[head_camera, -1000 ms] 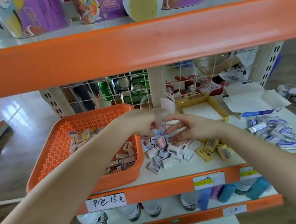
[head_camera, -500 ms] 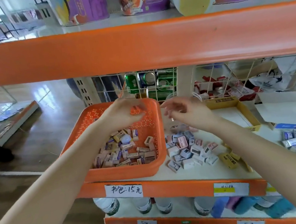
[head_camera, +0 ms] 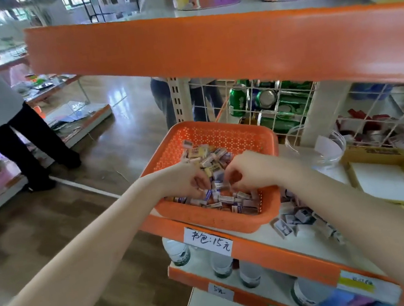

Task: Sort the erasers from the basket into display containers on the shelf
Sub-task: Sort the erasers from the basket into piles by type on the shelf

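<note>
Orange perforated plastic basket (head_camera: 218, 132) holds the small wrapped erasers (head_camera: 212, 156) — my left hand (head_camera: 186, 181) and right hand (head_camera: 248, 172) curl into its heap; whether either grips one, I cannot tell. I'd pinch one kind only, then lift clear of the rim.

Basket (head_camera: 219, 134) round the fingers (head_camera: 201, 183): orange, w/ small cut-out pattern all over. Erasers (head_camera: 212, 156) under the fingers: white, yellow & purple-blue wrappers, mixed. Shelf edge (head_camera: 206, 47) above the fingers: plain orange. Label (head_camera: 210, 240) below them: white, black handwriting. Cans (head_camera: 236, 101) up-right of the fingers: green. Cardboard tray (head_camera: 348, 157) far right: yellow-brown rim, white inside.
</note>
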The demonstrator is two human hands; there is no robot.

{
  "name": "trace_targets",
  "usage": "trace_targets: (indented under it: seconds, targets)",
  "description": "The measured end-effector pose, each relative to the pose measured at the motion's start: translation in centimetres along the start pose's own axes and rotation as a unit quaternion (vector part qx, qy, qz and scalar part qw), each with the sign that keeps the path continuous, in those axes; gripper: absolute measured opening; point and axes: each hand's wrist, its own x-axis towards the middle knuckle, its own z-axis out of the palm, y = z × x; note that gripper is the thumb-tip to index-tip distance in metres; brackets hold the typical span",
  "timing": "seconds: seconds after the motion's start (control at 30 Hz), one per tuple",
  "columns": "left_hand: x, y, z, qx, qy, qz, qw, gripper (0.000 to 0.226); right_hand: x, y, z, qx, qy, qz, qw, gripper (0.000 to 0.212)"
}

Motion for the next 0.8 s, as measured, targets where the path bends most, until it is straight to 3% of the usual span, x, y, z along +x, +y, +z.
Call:
trace_targets:
  seconds: [0.23,0.4,0.57,0.8]
  targets:
    - [-0.4,0.1,0.6,-0.027,-0.030,-0.001,0.999,0.024,2.1,-0.8,1.9,-0.068,-0.055,0.015,0.996,0.015]
    - [0.4,0.5,1.1,0.021,-0.060,-0.007,0.998,0.024,2.5,-0.6,2.2,-0.117,-0.029,0.049,0.991,0.015]
    - [1.1,0.3,1.6,0.038,-0.050,-0.021,0.998,0.022,2.8,0.1,2.5,-0.096,0.002,0.057,0.994,0.008]
    - [1.4,0.0,2.0,0.035,-0.036,-0.009,0.999,0.020,2.9,0.4,2.5,-0.046,0.044,0.060,0.996,0.021]
